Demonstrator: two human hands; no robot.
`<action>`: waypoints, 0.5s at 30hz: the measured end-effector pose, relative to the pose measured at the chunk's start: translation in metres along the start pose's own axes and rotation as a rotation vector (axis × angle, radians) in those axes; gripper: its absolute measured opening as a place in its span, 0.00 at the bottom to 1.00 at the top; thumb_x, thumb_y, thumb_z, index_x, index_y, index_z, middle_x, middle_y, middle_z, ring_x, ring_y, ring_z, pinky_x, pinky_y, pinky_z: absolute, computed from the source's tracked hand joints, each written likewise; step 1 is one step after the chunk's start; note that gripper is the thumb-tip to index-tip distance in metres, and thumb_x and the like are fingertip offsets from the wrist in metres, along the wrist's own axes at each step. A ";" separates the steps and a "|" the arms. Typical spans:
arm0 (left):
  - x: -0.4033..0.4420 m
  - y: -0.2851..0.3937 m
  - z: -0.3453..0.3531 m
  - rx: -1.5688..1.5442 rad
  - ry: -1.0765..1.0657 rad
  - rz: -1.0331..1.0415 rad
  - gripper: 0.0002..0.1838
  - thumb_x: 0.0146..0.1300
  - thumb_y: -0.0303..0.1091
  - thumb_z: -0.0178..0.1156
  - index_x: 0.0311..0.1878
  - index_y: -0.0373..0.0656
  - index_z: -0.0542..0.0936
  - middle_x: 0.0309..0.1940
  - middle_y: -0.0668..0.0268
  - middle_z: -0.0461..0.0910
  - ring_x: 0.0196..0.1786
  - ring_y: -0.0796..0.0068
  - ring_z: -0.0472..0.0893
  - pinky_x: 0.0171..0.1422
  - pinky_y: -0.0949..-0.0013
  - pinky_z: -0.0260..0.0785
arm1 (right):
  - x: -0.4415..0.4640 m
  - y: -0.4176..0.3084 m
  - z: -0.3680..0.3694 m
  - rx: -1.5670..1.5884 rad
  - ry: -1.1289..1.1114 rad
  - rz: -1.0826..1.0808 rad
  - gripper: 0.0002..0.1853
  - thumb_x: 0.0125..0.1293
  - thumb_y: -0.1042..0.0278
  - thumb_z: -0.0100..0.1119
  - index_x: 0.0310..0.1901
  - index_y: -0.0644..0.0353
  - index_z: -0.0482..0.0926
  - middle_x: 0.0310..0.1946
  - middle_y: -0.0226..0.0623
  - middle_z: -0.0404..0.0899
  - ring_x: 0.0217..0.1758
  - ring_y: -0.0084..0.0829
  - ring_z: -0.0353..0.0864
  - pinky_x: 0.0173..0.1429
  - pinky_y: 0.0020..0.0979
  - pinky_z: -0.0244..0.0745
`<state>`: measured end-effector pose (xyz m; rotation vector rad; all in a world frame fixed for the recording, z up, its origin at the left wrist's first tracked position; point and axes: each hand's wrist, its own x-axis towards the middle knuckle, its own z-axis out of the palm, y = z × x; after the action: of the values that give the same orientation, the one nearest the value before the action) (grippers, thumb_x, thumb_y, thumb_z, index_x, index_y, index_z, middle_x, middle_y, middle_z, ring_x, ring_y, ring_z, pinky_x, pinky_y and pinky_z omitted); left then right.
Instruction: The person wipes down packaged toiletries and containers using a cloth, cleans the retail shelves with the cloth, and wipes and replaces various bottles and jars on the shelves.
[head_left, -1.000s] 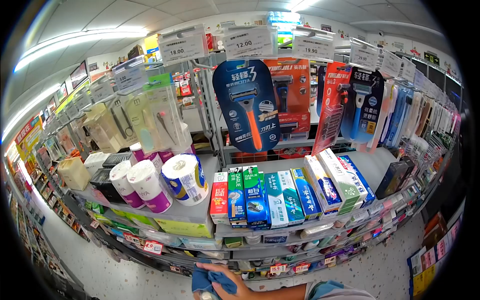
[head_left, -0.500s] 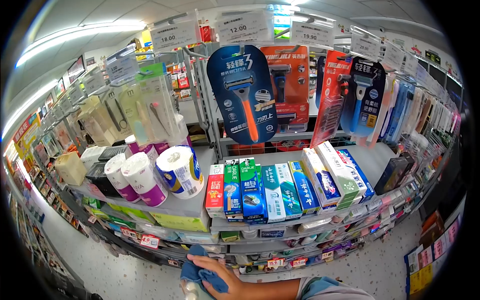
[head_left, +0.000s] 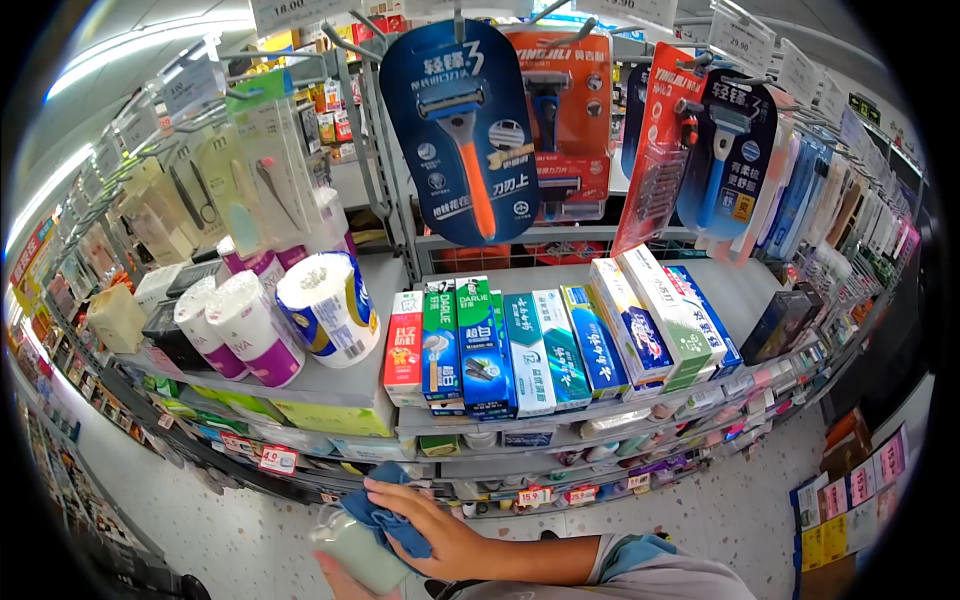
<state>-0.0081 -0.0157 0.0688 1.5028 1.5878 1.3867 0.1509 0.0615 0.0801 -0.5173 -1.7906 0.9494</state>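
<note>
My right hand (head_left: 435,528) comes in from the lower right with its fingers closed round a blue cloth (head_left: 388,508). The cloth lies against a smooth, pale-green rounded container (head_left: 362,552), whose exact kind I cannot make out. Only part of my left hand (head_left: 342,580) shows at the bottom edge, gripping that container from below. Both hands are low in front of the shelf unit, beneath the row of toothpaste boxes (head_left: 535,350).
Wrapped paper rolls (head_left: 330,310) stand on the upper shelf to the left. Carded razors (head_left: 460,130) hang above on hooks. A dark box (head_left: 785,325) sits at the shelf's right. Below is a speckled floor (head_left: 240,530), with a stack of printed cartons (head_left: 850,500) at the right.
The camera has tilted down, so the shelf appears higher. More of the pale-green container shows, and my left hand has come into view. The cloth stays in my right hand.
</note>
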 end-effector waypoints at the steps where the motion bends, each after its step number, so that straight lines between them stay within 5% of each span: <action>1: 0.004 0.002 0.001 0.000 -0.005 -0.012 0.33 0.79 0.55 0.45 0.74 0.40 0.63 0.69 0.57 0.69 0.70 0.58 0.71 0.76 0.54 0.62 | -0.007 0.003 0.002 0.002 0.000 0.013 0.35 0.67 0.76 0.62 0.74 0.59 0.62 0.77 0.48 0.59 0.79 0.48 0.61 0.80 0.49 0.52; 3: 0.014 0.000 0.005 -0.991 0.140 -0.383 0.28 0.77 0.48 0.49 0.72 0.39 0.66 0.67 0.55 0.70 0.71 0.57 0.69 0.78 0.53 0.58 | -0.025 0.008 0.009 0.110 0.029 0.022 0.34 0.65 0.79 0.62 0.72 0.60 0.65 0.76 0.48 0.60 0.79 0.49 0.61 0.80 0.47 0.52; 4: 0.018 -0.009 0.008 -0.862 0.109 -0.228 0.32 0.81 0.57 0.40 0.70 0.36 0.66 0.63 0.55 0.76 0.62 0.63 0.79 0.67 0.60 0.72 | -0.023 0.009 0.005 0.052 0.042 -0.028 0.31 0.64 0.81 0.61 0.70 0.61 0.68 0.75 0.49 0.62 0.79 0.50 0.60 0.80 0.46 0.52; 8: -0.013 -0.015 0.005 -0.671 0.000 -0.322 0.27 0.83 0.49 0.38 0.65 0.34 0.69 0.58 0.56 0.78 0.59 0.65 0.80 0.65 0.62 0.73 | -0.004 0.011 -0.010 0.051 0.254 0.043 0.26 0.65 0.87 0.54 0.66 0.65 0.70 0.70 0.50 0.68 0.76 0.44 0.65 0.77 0.40 0.58; 11: -0.003 0.003 0.017 -0.652 -0.068 -0.370 0.27 0.83 0.49 0.38 0.67 0.34 0.69 0.59 0.57 0.76 0.60 0.66 0.78 0.65 0.62 0.72 | -0.004 0.008 -0.016 0.252 0.208 0.045 0.27 0.68 0.86 0.53 0.69 0.65 0.67 0.72 0.49 0.65 0.78 0.43 0.63 0.78 0.39 0.55; 15: 0.006 -0.007 0.019 -0.848 0.092 -0.388 0.29 0.83 0.50 0.37 0.71 0.35 0.66 0.64 0.56 0.74 0.64 0.67 0.77 0.69 0.62 0.70 | -0.042 -0.008 0.009 0.365 0.193 0.231 0.31 0.69 0.84 0.55 0.73 0.66 0.60 0.76 0.50 0.59 0.80 0.42 0.59 0.79 0.39 0.54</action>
<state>0.0054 -0.0036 0.0577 0.6021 1.0270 1.6022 0.1599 0.0237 0.0606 -0.5676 -1.3641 1.3073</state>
